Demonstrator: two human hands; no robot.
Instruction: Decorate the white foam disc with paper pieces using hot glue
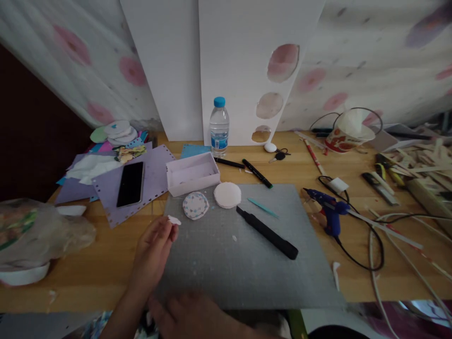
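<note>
My left hand [155, 249] is raised over the left edge of the grey cutting mat [219, 263], pinching a small white scrap of paper [174, 220] between thumb and fingers. Low at the front edge, my right hand [194, 315] is smeared by motion, so its fingers are unclear. A round disc with coloured dots [195, 205] lies on the mat beside a plain white disc [227, 195]. To their right are a black utility knife [268, 233] and a slim teal tool [262, 207]. An open white paper box [192, 174] stands behind the discs.
A blue glue gun [330, 209] with trailing cables lies right of the mat. A water bottle [219, 127] stands at the back before white boards with round cut-outs. A phone [130, 184] rests on purple paper at left; a plastic bag [42, 230] sits further left.
</note>
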